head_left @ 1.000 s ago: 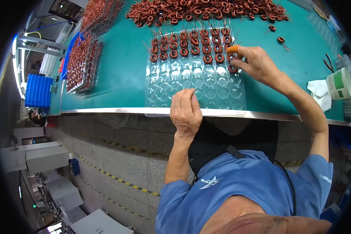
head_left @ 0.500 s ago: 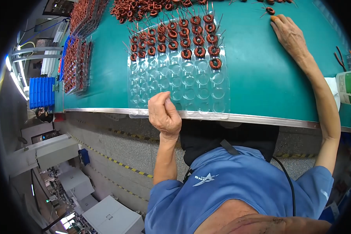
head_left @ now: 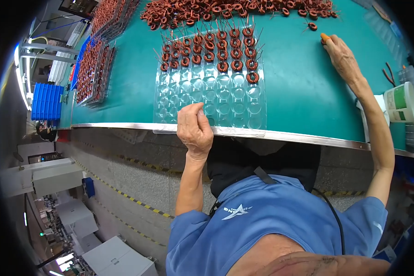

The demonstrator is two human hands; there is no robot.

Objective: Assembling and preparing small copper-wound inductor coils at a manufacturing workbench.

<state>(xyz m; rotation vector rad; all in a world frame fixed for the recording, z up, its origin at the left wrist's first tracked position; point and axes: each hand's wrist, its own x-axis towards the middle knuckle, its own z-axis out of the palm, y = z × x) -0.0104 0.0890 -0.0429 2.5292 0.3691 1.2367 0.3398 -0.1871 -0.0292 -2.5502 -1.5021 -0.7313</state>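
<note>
Downward fisheye view from the person's head, near the work.
Worn as the left of a pair, the camera looks past the blue short-sleeved cloth shirt (head_left: 280, 202) toward the flat green tabletop (head_left: 294, 101); grey speckled floor (head_left: 147, 186) lies farther off, and the silvery metal table edge (head_left: 308, 138) bends.

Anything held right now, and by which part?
Right hand: fingertips at a ring coil, mostly hidden; gripped or merely touched, can't tell, nor by which part. Left hand: curled, nothing visibly held.
</note>
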